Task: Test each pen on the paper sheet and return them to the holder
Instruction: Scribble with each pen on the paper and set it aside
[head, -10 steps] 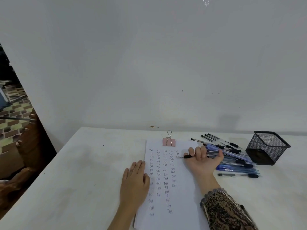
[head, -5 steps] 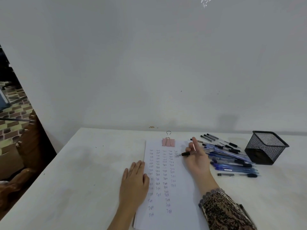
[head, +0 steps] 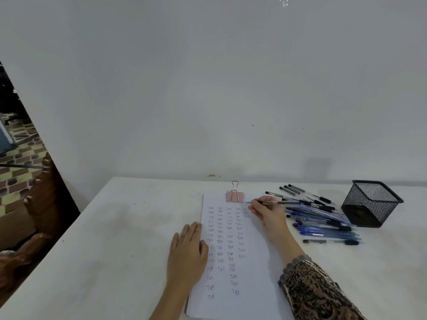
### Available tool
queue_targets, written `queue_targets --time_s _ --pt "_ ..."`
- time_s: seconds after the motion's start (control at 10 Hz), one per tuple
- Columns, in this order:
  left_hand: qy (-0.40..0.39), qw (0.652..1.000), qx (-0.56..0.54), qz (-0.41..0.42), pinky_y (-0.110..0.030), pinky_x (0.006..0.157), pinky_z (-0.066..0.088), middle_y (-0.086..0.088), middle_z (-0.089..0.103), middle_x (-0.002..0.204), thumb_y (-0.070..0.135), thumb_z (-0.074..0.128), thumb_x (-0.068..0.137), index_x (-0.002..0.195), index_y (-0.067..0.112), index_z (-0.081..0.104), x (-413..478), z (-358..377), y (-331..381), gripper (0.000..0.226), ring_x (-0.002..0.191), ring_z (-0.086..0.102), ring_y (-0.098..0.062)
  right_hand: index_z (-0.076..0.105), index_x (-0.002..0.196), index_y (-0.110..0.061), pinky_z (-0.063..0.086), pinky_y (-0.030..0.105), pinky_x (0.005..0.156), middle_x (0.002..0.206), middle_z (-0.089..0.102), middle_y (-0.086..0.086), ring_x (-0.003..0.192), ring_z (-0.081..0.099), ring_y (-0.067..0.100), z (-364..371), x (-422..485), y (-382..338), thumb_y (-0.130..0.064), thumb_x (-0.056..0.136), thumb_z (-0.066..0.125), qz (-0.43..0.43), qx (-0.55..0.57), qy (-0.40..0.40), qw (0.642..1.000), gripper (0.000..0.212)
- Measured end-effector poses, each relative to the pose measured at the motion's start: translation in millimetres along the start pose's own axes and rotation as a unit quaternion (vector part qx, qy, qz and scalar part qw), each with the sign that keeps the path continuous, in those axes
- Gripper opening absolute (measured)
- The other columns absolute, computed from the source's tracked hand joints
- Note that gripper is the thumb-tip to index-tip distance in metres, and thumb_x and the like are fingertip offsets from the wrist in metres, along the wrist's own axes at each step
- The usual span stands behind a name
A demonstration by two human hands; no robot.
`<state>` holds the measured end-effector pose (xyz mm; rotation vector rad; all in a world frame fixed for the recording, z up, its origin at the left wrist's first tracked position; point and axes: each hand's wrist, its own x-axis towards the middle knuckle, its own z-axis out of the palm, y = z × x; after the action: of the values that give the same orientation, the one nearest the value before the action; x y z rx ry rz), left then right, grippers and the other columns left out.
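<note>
Mesh holder (head: 369, 204) stands beside pen pile (head: 323, 224) (right hand (head: 269, 215) pinches pen (head: 277, 202)).

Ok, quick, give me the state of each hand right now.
Left hand: open, flat on the white paper sheet.
Right hand: grips a slim dark ballpoint pen, tip near the sheet's top.

White table (head: 104, 239): surface matte, faintly smudged. Behind the table, a plain off-white wall (head: 208, 88), evenly lit, with a small brown mark (head: 211, 175) where it meets the table's far edge. Left of the table, carved dark wooden furniture (head: 44, 204); beyond that, a brick-patterned floor (head: 18, 172).
</note>
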<state>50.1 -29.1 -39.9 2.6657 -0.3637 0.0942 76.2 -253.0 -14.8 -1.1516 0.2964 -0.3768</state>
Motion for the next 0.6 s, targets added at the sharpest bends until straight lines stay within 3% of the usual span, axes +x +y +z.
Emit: queue_targets --time_s 0.1,0.2,0.3,0.6 --pt "0.001 1.0 -0.002 -0.001 -0.027 0.116 -0.003 0.011 0.01 0.156 0.029 0.023 0.099 0.148 0.023 0.012 0 0 0 0.05 0.144 0.002 -0.005 0.044 0.071 -0.012 0.036 0.018 0.04 0.057 0.047 0.005 0.042 0.045 0.013 5 1 1 0.014 0.084 0.054 -0.036 -0.118 -0.012 0.992 0.031" --pt "0.0 1.0 -0.006 0.0 -0.027 0.117 -0.002 0.01 0.011 0.156 0.028 0.024 0.099 0.148 0.022 0.013 0 1 0 0.05 0.144 0.003 -0.006 0.027 0.057 -0.018 0.024 0.016 0.044 0.055 0.026 -0.002 0.047 0.024 0.012 8 4 10 0.022 0.077 0.047 -0.043 -0.155 0.01 0.987 0.049" --pt "0.0 1.0 0.001 0.001 -0.027 0.117 -0.002 0.01 0.011 0.156 0.028 0.023 0.099 0.148 0.022 0.013 0 0 0 0.05 0.144 0.003 -0.006 0.021 0.056 -0.02 0.02 0.014 0.045 0.053 0.022 -0.007 0.05 0.017 0.01 11 2 13 0.021 0.071 0.046 -0.058 -0.196 0.019 0.979 0.05" --pt "-0.002 1.0 -0.002 0.002 -0.028 0.117 -0.002 0.009 0.011 0.156 0.027 0.023 0.099 0.148 0.021 0.013 0 -1 0 0.05 0.144 0.003 -0.006 0.023 0.056 -0.017 0.022 0.013 0.046 0.06 0.022 0.0 0.045 0.021 0.003 17 -5 10 0.019 0.072 0.048 -0.067 -0.245 0.003 0.967 0.047"
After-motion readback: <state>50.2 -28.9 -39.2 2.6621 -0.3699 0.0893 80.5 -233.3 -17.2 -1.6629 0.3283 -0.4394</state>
